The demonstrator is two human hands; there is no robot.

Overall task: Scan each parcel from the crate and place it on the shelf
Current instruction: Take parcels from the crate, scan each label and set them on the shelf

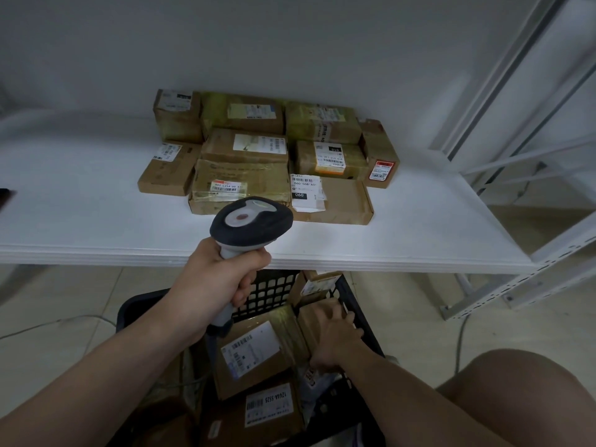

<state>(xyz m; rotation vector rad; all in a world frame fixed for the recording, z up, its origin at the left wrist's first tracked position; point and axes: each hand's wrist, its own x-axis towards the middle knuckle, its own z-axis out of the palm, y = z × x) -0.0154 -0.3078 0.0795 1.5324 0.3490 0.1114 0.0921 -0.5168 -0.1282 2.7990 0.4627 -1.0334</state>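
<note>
Head view recorded the pick-up step: the right hand (337, 338) lay on a small brown parcel (308, 321) by the right wall of the black lattice crate (277, 285), its fingers bent over the far edge; a closed grip could not be confirmed. The left hand (216, 285) gripped the grey-and-black scanner (251, 221) by its handle. Next move, as judged: lift the parcel and present its label. Taped, boxy cardboard parcels (245, 175) sat grouped on the smooth white shelf (96, 221).

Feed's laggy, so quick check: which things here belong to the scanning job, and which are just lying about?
Job: scanner in left hand; right hand on crate parcels; black crate; shelf; shelved parcels.
Lying about: dark object at shelf's left edge; floor cable.
</note>
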